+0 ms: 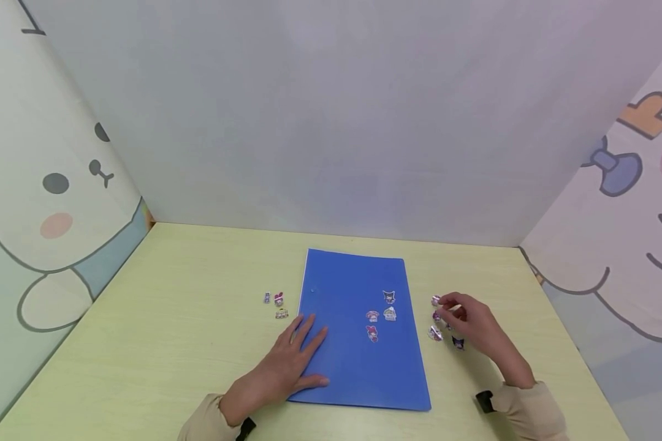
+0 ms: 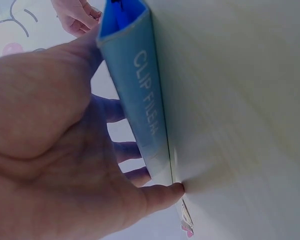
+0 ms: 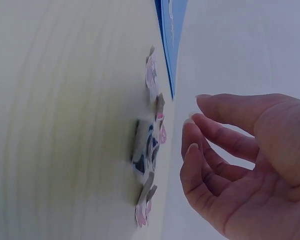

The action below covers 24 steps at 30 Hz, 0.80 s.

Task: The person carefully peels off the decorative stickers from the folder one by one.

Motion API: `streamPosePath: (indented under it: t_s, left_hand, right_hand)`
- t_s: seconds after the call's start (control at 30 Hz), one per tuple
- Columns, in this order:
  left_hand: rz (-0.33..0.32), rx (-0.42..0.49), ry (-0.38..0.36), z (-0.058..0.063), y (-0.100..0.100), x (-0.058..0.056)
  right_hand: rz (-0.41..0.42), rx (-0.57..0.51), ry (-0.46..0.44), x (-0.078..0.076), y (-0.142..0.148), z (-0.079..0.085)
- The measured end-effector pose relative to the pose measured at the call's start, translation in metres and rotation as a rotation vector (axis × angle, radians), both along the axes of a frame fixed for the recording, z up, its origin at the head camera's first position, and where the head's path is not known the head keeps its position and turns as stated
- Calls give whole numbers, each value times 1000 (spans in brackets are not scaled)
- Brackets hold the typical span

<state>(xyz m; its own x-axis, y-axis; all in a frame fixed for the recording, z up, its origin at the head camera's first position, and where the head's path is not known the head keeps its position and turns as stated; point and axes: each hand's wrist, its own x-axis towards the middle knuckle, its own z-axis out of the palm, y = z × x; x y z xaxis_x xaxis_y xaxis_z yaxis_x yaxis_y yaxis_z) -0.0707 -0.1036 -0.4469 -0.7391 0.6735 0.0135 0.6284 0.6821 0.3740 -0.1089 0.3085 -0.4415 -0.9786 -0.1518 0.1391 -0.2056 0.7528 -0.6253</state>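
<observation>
A blue clip file (image 1: 358, 373) lies on the table, its spine (image 2: 140, 90) lettered "CLIP FILE". My left hand (image 1: 281, 367) rests on its left side with fingers spread, and the little finger touches the table beside the spine. Several cartoon stickers (image 1: 372, 333) are on the cover's right half. Over a group of loose stickers (image 1: 434, 333) to the right of the file is my right hand (image 1: 474, 324). In the right wrist view, its bent fingers (image 3: 192, 172) and thumb are apart with nothing visible between them. These stickers (image 3: 151, 145) lie partly curled on the table.
Left of the file lie a few more small stickers (image 1: 278, 299) on the pale wooden table (image 1: 198, 275). A plain light wall (image 1: 331, 122) stands behind, with cartoon-printed panels (image 1: 55, 214) at both sides.
</observation>
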Motion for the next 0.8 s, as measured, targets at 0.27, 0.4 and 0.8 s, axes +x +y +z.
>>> streamPosePath:
  t_s: [0.27,0.4,0.8]
  left_hand:
    - [3,-15,12,3,1,0]
    - [0,-8,4,2,2,0]
    - [10,-27,-16,2,2,0]
  right_hand:
    - [33,4,16,1,-13,-3]
    - [28,1,-8,1,-18,-1]
    - [102,-61,-20,1,-31,-2]
